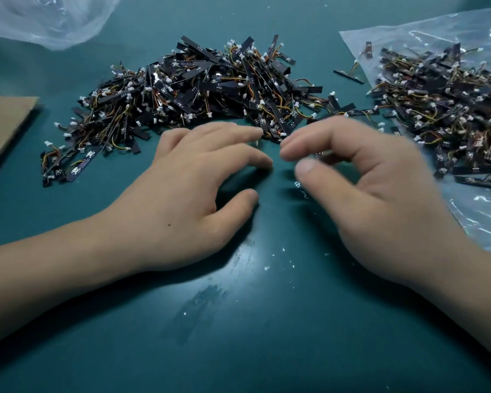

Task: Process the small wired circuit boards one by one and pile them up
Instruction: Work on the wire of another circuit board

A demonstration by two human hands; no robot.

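Note:
A big pile of small black circuit boards (pixel 199 92) with thin wires and white connectors lies at the back centre of the green table. A second pile of boards (pixel 442 109) sits on a clear plastic bag at the right. My left hand (pixel 193 182) hovers just in front of the centre pile, fingers relaxed and spread, holding nothing. My right hand (pixel 360 180) is blurred by motion; its thumb and curled fingers pinch what looks like a small dark circuit board (pixel 325 155), mostly hidden behind the fingers.
A clear plastic bag (pixel 476 222) covers the right side of the green table (pixel 238 321). Another crumpled bag (pixel 48 18) lies at the back left. A cardboard sheet (pixel 3 123) lies at the left edge. One stray board (pixel 349 75) lies between the piles. Small white crumbs (pixel 267 268) dot the table.

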